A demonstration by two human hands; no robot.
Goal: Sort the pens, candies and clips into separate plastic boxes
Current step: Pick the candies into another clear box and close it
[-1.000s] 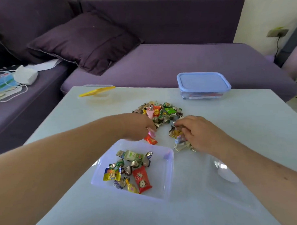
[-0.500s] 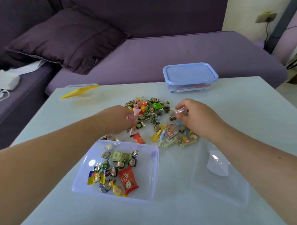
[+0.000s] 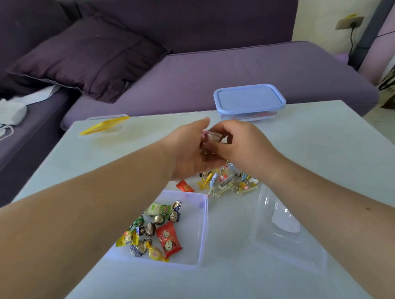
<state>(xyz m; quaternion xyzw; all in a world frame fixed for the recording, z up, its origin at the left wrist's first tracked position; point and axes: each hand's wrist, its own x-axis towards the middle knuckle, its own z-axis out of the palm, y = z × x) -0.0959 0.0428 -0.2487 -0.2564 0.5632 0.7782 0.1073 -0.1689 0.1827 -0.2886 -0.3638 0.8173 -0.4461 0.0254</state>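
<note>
Both hands are raised together above the pale table top [image 3: 315,153]. The left hand [image 3: 187,153] is cupped, palm turned inward; the right hand [image 3: 239,144] has its fingers pinched on a small clear-wrapped piece [image 3: 212,136], which is pressed toward the left palm; whether the left fingers grip it cannot be told. If candy, it is best gathered into the left palm and carried low over the clear box holding wrapped candies [image 3: 197,250], then released inside its walls. The small coloured clips [image 3: 229,184] lie beside the empty clear box [image 3: 287,248] and belong there. The blue-lidded box [image 3: 249,99] stands closed at the far edge.
</note>
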